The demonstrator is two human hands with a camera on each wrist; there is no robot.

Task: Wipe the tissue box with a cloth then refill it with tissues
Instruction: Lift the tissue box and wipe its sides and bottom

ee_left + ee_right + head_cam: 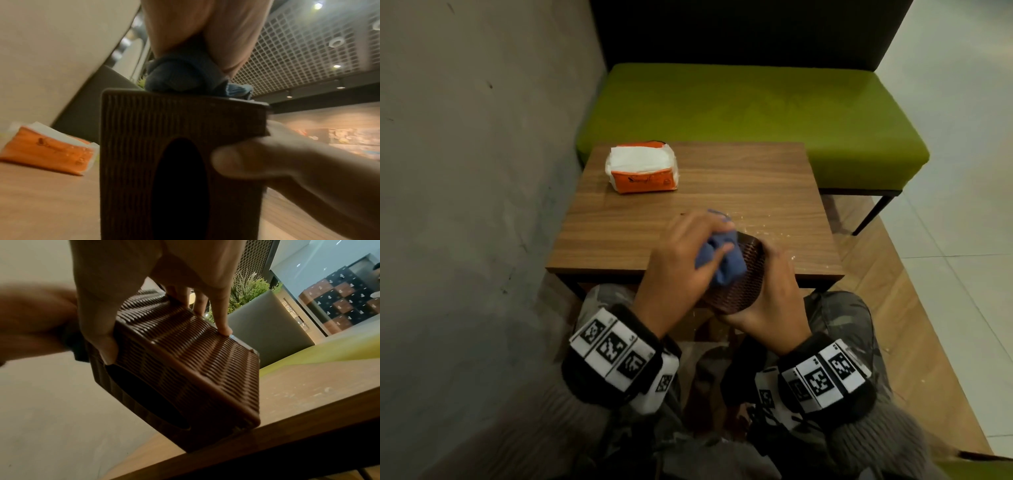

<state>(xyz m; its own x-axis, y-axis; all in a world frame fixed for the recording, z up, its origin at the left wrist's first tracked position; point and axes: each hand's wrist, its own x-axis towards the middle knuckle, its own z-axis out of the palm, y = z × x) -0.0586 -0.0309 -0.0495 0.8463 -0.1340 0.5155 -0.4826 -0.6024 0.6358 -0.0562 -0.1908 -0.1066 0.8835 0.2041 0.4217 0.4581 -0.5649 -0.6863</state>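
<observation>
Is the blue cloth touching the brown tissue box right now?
Touching. The left wrist view shows the blue cloth, gripped by the left hand, pressed flat onto the upper face of the tissue box, with no gap between them.

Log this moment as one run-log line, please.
step: wiping | left hand: presses blue cloth on tissue box | right hand: grips box | tissue pack: on table, unused

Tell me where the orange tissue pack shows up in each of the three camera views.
Head: orange tissue pack lies on the table's far left part.
Left wrist: at the left edge, left of the brown tissue box.
Right wrist: not in view.
Shared landmark: the brown tissue box, seen in all three.
</observation>
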